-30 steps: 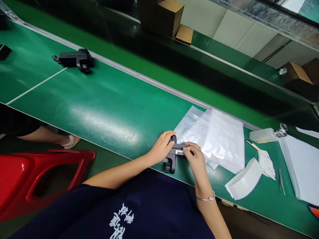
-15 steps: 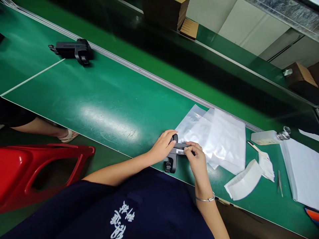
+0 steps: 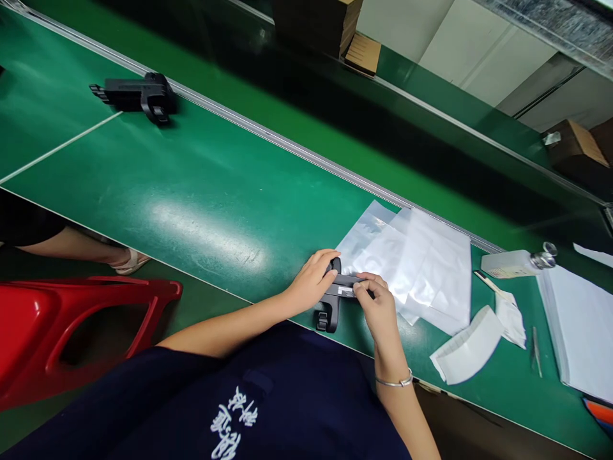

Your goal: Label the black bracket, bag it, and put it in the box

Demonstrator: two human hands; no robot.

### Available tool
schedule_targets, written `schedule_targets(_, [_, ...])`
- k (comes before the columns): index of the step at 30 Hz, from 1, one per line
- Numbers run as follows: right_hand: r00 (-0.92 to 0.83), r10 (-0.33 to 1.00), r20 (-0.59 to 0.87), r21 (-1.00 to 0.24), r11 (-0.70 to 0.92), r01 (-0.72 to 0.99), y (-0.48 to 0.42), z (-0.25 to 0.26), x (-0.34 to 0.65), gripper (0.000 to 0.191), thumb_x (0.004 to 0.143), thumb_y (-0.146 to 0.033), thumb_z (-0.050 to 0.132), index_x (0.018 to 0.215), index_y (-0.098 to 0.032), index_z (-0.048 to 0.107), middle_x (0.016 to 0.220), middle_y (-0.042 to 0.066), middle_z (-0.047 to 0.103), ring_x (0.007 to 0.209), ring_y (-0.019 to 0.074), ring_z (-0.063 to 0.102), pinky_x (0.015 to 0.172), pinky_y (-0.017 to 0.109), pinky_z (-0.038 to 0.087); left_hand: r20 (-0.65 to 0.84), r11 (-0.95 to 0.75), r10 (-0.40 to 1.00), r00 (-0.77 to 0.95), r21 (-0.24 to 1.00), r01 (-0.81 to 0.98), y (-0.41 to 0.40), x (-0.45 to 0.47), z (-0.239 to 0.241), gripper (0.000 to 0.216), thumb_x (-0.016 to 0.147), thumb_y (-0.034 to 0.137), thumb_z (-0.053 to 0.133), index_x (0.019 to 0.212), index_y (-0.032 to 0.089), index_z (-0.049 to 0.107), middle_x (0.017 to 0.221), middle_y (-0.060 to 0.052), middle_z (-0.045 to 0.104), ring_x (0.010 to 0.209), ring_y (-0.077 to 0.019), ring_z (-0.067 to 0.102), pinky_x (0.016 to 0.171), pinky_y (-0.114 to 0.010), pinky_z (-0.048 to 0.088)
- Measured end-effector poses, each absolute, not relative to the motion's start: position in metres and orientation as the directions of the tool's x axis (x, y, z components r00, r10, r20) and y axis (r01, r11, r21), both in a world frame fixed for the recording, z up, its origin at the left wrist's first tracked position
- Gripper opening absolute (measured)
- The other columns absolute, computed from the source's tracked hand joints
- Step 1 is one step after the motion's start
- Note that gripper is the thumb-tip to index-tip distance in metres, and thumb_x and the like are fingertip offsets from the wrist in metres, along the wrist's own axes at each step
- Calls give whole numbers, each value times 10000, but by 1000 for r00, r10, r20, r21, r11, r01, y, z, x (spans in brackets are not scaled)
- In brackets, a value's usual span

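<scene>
A black plastic part with a hooked clip (image 3: 330, 316) lies at the front edge of the green bench, a small white label (image 3: 345, 291) on its upper face. My left hand (image 3: 311, 282) is wrapped over its left end, thumb resting on top. At the other end, my right hand (image 3: 378, 303) pinches the part near the label with thumb and forefinger. The fingers hide both ends of it. Just behind and to the right, clear plastic bags (image 3: 412, 268) lie stacked, close to my right fingers.
Similar black parts (image 3: 136, 96) lie at the far left. On the right are a bottle with a metal top (image 3: 517, 262), a brush (image 3: 489, 282), curved white paper (image 3: 467, 348), tweezers (image 3: 535, 351) and white sheets (image 3: 582, 326). A red stool (image 3: 86, 332) and another person's leg (image 3: 71, 244) are beyond the bench edge.
Both hands keep the same hold on the black part. The whole view has shifted very slightly; nothing else has visibly moved.
</scene>
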State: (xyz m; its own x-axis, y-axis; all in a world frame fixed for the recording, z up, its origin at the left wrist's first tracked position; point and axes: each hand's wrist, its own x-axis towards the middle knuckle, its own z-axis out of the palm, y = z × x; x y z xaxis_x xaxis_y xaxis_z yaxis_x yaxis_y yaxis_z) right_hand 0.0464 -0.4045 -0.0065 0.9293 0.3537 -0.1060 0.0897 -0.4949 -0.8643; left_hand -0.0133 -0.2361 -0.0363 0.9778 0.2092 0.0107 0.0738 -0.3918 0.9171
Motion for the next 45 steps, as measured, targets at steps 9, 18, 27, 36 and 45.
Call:
schedule_targets(9, [931,352,-93,-865,-492,100,-402,-6,46,239,757,-371,605,560,-238,582,982,79,684,1039,293,553,968,477,360,10,-396,204,979,915,73,-237,-13,-37,406,937,239,402,1330,169,480,1390,-141,486,1324,-263,444,1147,-468,345])
schedule_targets(18, [925,375,-63,-842,-517,153,-402,-8,46,242,771,-380,590,577,-235,575,964,82,682,1018,286,577,963,481,355,207,-508,191,959,857,-84,-231,-22,-30,417,952,252,410,1351,159,486,1435,-156,475,1368,-267,417,1145,-460,349])
schedule_targets(27, [912,393,-113,-852,-511,115,-421,3,52,270,820,-460,603,731,-228,711,1084,99,707,1089,301,613,1005,503,405,229,-755,-353,907,503,-421,-210,-30,-16,282,952,312,501,1152,264,694,1191,-59,708,1174,-255,594,900,-369,439])
schedule_targets(36, [754,631,-184,-698,-623,351,-458,1,62,503,856,-399,656,1347,-329,571,1442,45,539,1397,300,408,1184,607,168,160,-705,-677,719,138,-695,-210,11,21,194,906,376,621,997,245,731,904,-30,677,797,-177,587,627,-316,317])
schedule_targets(45, [766,631,-123,-619,-653,438,-459,-3,60,420,890,-356,630,1306,-319,585,1367,62,603,1332,297,491,1163,669,126,210,-696,-690,693,71,-715,-204,-18,3,286,936,348,579,1131,159,666,826,-43,661,790,-167,562,620,-318,313])
